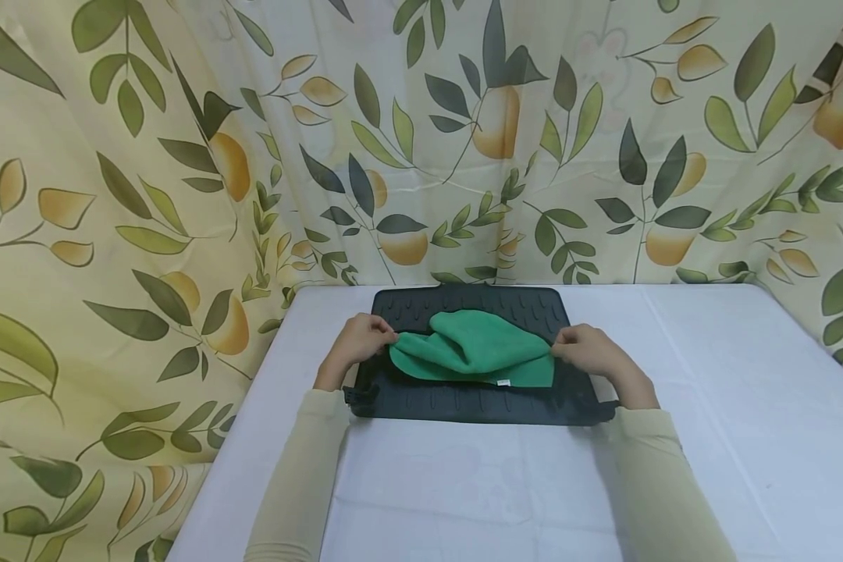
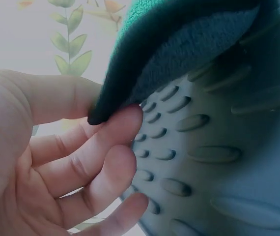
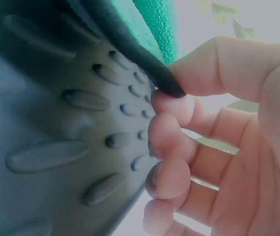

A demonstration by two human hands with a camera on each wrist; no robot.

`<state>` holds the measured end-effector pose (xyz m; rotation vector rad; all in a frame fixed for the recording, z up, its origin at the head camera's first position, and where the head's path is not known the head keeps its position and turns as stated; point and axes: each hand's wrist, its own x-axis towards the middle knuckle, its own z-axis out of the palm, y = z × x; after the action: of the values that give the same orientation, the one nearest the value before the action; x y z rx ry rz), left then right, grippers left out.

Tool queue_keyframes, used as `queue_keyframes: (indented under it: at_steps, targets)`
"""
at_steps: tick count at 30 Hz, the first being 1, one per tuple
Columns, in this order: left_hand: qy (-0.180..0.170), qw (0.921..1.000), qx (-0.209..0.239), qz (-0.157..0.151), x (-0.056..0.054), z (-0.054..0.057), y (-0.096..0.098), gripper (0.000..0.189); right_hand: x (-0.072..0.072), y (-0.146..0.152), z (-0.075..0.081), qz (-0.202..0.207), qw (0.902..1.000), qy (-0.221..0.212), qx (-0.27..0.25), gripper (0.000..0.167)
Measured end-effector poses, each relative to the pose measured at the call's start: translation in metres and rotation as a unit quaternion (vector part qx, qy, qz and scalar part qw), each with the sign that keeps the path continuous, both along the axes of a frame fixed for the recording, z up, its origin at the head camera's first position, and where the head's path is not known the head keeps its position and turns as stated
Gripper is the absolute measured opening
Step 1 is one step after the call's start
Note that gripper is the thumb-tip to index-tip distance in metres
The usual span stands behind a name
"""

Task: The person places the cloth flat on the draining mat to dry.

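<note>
A green cloth [image 1: 478, 347], bunched in folds with a small white tag on its near edge, hangs over or lies on a black ribbed mat [image 1: 449, 406]. At its left corner, my left hand [image 1: 357, 343] pinches the cloth between thumb and fingers. My right hand [image 1: 597, 355] pinches the opposite corner the same way. In the left wrist view the cloth's corner [image 2: 125, 93] is between thumb and index finger, raised off the mat's bumps. The right wrist view has the other corner [image 3: 154, 73] held likewise above the mat [image 3: 81, 152].
A white-covered table [image 1: 730, 390] bears the mat near its far edge. Behind and to the left hangs a curtain [image 1: 421, 156] printed with leaves and fruit. Dark tabs [image 1: 361, 396] stick out at the mat's near corners, close to both sleeves.
</note>
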<state>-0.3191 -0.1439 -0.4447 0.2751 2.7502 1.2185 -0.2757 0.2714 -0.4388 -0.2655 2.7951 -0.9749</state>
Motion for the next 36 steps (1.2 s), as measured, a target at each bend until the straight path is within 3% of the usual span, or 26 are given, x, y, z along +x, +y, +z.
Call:
queue_keyframes:
  at_steps: [10,17,21,27,36]
  targets:
    - [-0.032,0.9990,0.030,0.002,-0.003,-0.002,-0.006,0.015,0.000,0.007,0.001,0.009,0.9990,-0.033,-0.027,0.021]
    - [-0.044,0.9986,-0.013,-0.027,-0.002,-0.004,-0.002,0.016,0.002,0.003,0.000,0.031,0.9979,-0.049,-0.028,0.021]
    - [-0.031,0.9982,-0.040,-0.033,-0.001,-0.005,0.002,0.017,0.003,0.001,-0.002,0.038,0.9974,-0.058,-0.018,0.022]
    - [0.010,0.9979,-0.062,-0.012,0.000,-0.010,0.014,0.026,0.000,-0.007,-0.003,0.017,0.9995,-0.009,0.023,0.036]
    - [0.050,0.9974,-0.052,0.007,0.004,-0.012,0.032,0.026,-0.004,-0.030,-0.014,-0.015,0.9983,0.056,0.011,0.035]
